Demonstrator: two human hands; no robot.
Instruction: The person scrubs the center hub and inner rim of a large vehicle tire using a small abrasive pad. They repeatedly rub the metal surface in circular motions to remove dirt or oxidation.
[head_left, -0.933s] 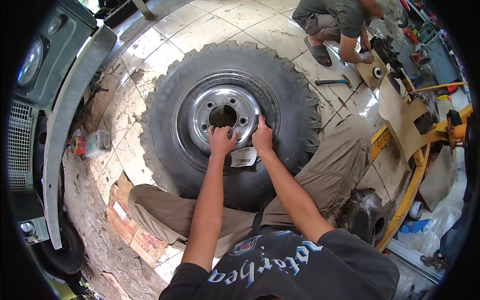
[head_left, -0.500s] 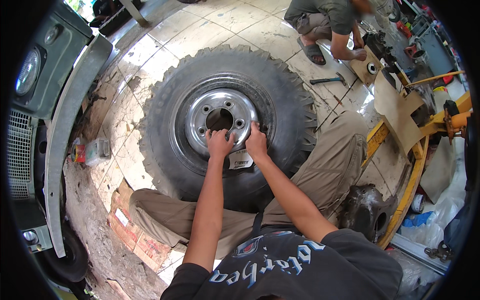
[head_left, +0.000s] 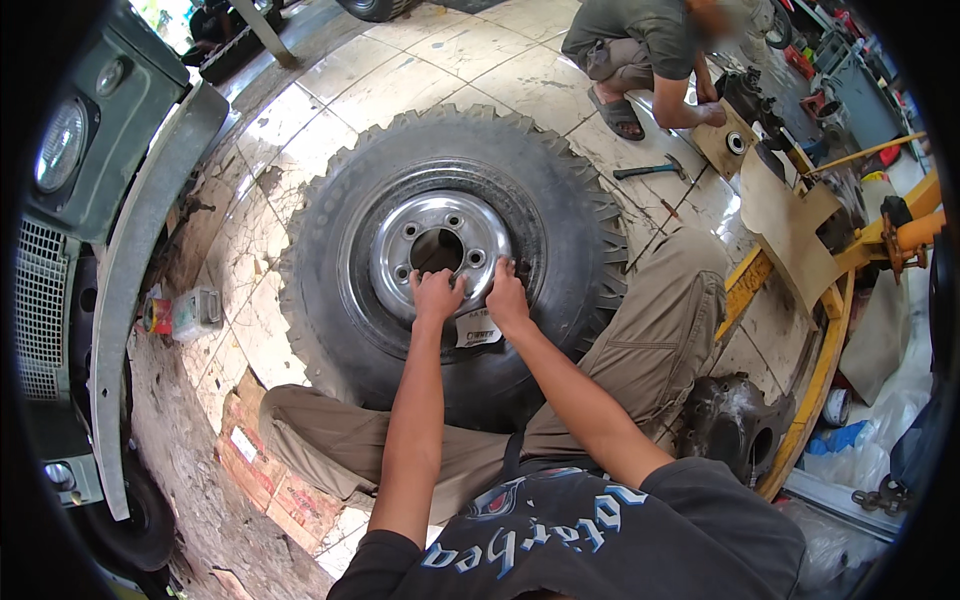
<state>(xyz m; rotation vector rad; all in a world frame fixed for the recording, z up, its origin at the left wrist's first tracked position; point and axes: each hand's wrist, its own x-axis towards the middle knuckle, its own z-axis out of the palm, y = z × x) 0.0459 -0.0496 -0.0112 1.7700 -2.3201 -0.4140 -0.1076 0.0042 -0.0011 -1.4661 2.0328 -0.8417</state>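
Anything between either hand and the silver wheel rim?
Nothing visible: the left hand reaches the silver wheel rim by its centre hole, the right hand at its right edge. The white sheet sits between both hands, blocking neither. Anything thin underneath them would be hidden.

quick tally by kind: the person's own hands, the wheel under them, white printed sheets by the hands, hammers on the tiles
Hands (left hand, right hand): 2
Wheel: 1
White printed sheet: 1
Hammer: 1
Total: 5
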